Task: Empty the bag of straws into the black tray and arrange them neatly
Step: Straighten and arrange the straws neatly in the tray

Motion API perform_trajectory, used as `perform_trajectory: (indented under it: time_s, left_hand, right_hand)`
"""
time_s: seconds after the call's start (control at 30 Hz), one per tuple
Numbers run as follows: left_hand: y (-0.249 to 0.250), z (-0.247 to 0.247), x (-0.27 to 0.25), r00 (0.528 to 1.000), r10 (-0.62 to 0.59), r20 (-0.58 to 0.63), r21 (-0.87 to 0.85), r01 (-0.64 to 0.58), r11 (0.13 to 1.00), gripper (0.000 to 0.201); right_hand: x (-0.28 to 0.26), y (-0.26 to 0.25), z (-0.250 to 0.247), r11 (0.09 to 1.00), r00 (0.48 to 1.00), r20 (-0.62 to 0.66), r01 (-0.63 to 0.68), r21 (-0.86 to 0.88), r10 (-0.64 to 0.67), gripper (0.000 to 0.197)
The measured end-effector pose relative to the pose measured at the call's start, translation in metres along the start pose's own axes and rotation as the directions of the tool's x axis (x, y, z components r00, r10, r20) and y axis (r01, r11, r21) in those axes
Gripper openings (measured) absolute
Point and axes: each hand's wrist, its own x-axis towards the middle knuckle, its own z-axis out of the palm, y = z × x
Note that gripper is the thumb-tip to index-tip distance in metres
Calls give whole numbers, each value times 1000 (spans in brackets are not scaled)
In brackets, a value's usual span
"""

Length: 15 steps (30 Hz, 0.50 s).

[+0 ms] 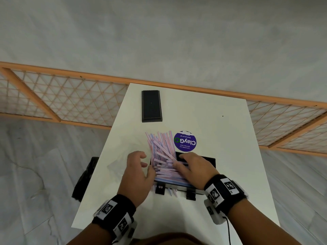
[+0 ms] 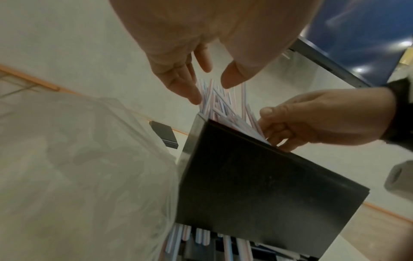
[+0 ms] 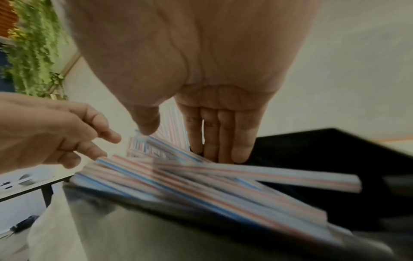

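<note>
From the head view, a white desk point(image 1: 221, 138) carries a black tray point(image 1: 210, 160) near the person, and a heap of pink-and-blue striped straws point(image 1: 161, 151) lies across its left end, many fanned out past the far rim onto the desk and a few poking out under the near edge; the emptying looks done, while the tidying seems barely begun. The crumpled clear bag point(image 1: 118, 161) lies just left of the tray, a purple round sticker point(image 1: 185, 141) sits beyond it, and a second black tray point(image 1: 151, 106) rests well apart at the far end. The left hand point(image 1: 137, 175) hovers at the pile's left side, fingers spread and loosely bent, holding nothing; the right hand point(image 1: 192, 171) lies flat over the straws in the tray. From the left wrist view, the left hand point(image 2: 201, 53) has its grip open, fingertips point(image 2: 193, 95) just touching the upstanding straw ends, while the right hand point(image 2: 312, 121) reaches in over the tray's wall point(image 2: 257, 185) with curled fingers among the straws; the bag point(image 2: 78, 167) fills the left side. From the right wrist view, blurred, the right hand point(image 3: 196, 70) shows straight fingers point(image 3: 223, 141) pressed together behind the straws point(image 3: 201, 185), pushing not gripping, and the left hand point(image 3: 55, 132) nears the pile with nothing held
</note>
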Motion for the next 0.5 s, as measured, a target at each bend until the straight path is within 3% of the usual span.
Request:
perform_trajectory:
  time_s: [0.2,0.33,0.5]
  left_hand:
    - [8,14,1,990,-24,142,-156,46,987,62]
    - [17,19,3,984,-93,153,-287,134,948,67]
    - [11,27,22,981,-162,102,-166,178,970,56]
  right_hand:
    - [10,3,16,998,996,57,63,-10,-62,30]
    - [16,3,16,998,999,29,40,54,-41,28]
    - [24,-2,22,995,998,58,15,101,-21,26]
